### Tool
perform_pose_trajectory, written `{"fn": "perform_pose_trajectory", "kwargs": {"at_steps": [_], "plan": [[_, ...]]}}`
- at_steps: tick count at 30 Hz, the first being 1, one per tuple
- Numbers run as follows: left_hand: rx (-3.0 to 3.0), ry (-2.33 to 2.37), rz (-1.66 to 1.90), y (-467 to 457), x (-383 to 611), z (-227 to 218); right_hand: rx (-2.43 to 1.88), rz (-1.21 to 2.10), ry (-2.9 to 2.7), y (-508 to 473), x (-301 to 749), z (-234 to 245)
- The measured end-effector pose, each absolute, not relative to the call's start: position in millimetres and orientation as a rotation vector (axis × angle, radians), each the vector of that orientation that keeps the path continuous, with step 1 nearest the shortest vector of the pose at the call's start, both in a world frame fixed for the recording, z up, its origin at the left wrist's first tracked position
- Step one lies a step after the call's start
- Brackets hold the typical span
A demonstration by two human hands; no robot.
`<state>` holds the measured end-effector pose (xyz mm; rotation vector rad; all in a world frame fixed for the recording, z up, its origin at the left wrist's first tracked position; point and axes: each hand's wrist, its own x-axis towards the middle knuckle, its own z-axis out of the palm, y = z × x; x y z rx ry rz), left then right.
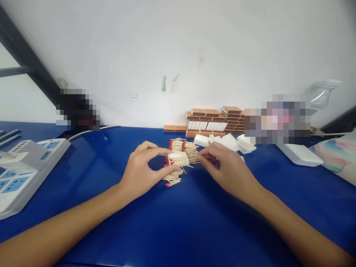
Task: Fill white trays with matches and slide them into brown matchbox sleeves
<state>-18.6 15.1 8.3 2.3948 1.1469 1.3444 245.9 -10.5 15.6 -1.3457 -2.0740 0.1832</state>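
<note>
Between the thumb and fingers of my left hand (146, 163) is a small white matchbox tray (178, 159). A few red-tipped matches lie inside it. Beneath and behind the tray spreads a pile of loose matches (190, 150) on the blue table, most heads pointing left. My right hand (226, 167) is just right of the pile, its thumb and index finger pinched together at the ends of the matches. Whatever sits in that pinch, if anything, is too small to make out.
Brown matchboxes (235, 124) are stacked against the wall, several white trays (229, 142) lying before them. A large power strip (46, 159) occupies the left side of the blue table (178, 230). On the right are a white box (302, 155) and a colourful sheet (338, 155).
</note>
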Motion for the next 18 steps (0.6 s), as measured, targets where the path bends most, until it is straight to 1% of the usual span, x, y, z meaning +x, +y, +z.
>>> {"fn": "perform_pose_trajectory", "kwargs": {"at_steps": [4, 8, 13, 18], "plan": [[2.421, 1.111, 1.349, 18.0, -19.4, 6.1, -1.411, 0.269, -2.199, -7.4, 239.9, -0.4], [2.439, 1.123, 1.357, 17.5, -18.7, 5.2, -1.364, 0.251, -2.239, -4.2, 231.7, -9.3], [2.522, 1.049, 1.373, 14.5, -17.5, 4.2, -1.416, 0.188, -2.286, -1.2, 227.9, -10.9], [2.544, 1.099, 1.308, 17.6, -19.6, 3.7, -1.495, 0.147, -2.368, -3.6, 241.3, -5.4]]}}
